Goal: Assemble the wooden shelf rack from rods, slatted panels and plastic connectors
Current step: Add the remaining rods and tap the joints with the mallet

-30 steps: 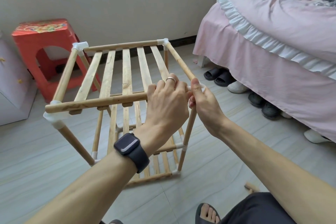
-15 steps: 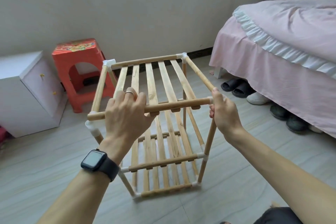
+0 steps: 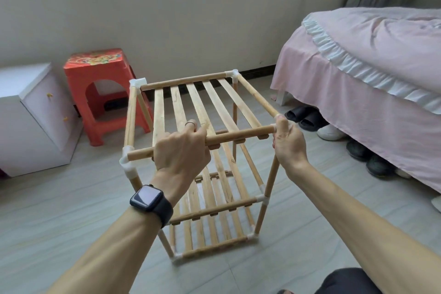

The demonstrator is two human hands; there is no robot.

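The pink-covered bed (image 3: 358, 67) filled the feed to the right of the rack, with dark slippers (image 3: 307, 119) and other shoes under its edge. A white cabinet (image 3: 28, 126) stood to the rack's left, and a red plastic stool (image 3: 100, 83) sat between that cabinet and the rack's far left corner.

The rack (image 3: 205, 102) stood upright on the tiled floor (image 3: 71, 210), directly ahead of me. It had three slatted levels joined by round posts and white plastic corners.

My left hand (image 3: 181, 148) was closed overhand around the front top rod (image 3: 238, 135), left of its middle, with the knuckles up and the fingers curled under it. My right hand (image 3: 288, 143) was wrapped round the rack's near right top corner, where that rod met the upright. The thumb pointed up along the corner. The joint itself was hidden under the palm.

The rod ran level across the near edge of the top panel, between my two hands. Its bare left end showed just above the white connector (image 3: 126, 162) at the near left corner. I could not tell whether it was seated there.

A dark watch (image 3: 149, 199) sat on my left wrist and a ring (image 3: 191, 123) on one finger of that hand.
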